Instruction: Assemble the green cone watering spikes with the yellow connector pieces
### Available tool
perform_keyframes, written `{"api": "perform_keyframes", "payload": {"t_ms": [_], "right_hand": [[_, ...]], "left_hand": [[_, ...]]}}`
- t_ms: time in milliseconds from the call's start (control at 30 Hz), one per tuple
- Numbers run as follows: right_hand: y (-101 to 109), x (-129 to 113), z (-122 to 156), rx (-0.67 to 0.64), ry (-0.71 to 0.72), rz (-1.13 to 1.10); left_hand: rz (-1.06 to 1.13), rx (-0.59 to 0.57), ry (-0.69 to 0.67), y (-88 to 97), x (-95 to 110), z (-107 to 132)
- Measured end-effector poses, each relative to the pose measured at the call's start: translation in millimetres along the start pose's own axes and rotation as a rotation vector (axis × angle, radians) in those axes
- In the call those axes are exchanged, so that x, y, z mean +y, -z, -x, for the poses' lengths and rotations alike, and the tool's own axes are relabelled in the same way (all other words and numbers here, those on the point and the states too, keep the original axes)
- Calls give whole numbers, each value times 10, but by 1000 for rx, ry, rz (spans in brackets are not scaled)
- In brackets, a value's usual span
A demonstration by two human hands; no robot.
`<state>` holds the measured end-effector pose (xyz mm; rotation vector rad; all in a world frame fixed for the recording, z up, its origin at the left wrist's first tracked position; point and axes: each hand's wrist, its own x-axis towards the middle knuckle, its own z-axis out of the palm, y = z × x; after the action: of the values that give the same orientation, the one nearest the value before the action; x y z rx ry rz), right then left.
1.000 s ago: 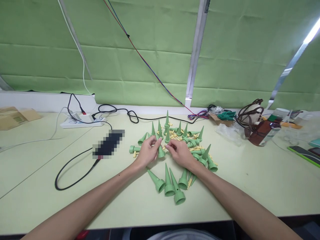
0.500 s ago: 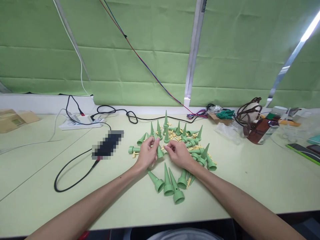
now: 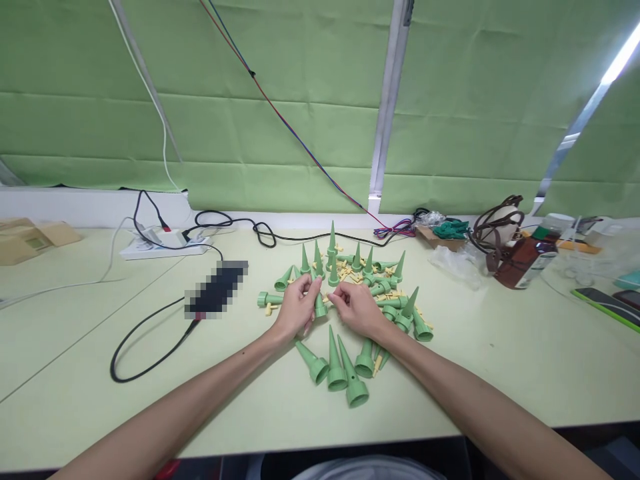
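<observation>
My left hand (image 3: 299, 305) is closed around a green plastic watering spike (image 3: 320, 305), its wide socket end tilted down toward me. Close beside it, my right hand (image 3: 356, 308) pinches a small yellow valve piece (image 3: 325, 298) at the side of that spike; the fingers partly cover it. More green spikes stand and lie behind the hands, among them an upright one (image 3: 333, 239), with loose yellow valve pieces (image 3: 346, 272) scattered between them. In front of the hands lie several spikes, including one with a side hole (image 3: 355, 390).
To the left, a blurred dark device (image 3: 216, 291) is joined to a black cable. A white power strip (image 3: 165, 248) and a cardboard box (image 3: 30, 241) are farther back. On the right are a brown bottle (image 3: 525, 261), clear plastic bags (image 3: 457, 265) and a phone (image 3: 610, 305).
Almost nothing differs. Both hands keep the same hold close together, and the view has shifted very slightly.
</observation>
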<state>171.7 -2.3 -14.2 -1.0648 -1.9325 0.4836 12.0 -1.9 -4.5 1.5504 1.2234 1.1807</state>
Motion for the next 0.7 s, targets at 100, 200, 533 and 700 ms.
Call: {"api": "perform_keyframes", "payload": {"t_ms": [100,200,533,700], "right_hand": [[1,3,-3,-3,2,1],[1,8,-3,-7,7,4],[-6,14,-5,-6,-11,-13],[-13,13,-14,-12,-19,-27]], "left_hand": [[-20,6,-5,-2,-26,-13],[-33,7,-13,-6,-48,-23],[-31,66,-6,-47,-10,15],[-42,65,-12,-44,-55,12]]}}
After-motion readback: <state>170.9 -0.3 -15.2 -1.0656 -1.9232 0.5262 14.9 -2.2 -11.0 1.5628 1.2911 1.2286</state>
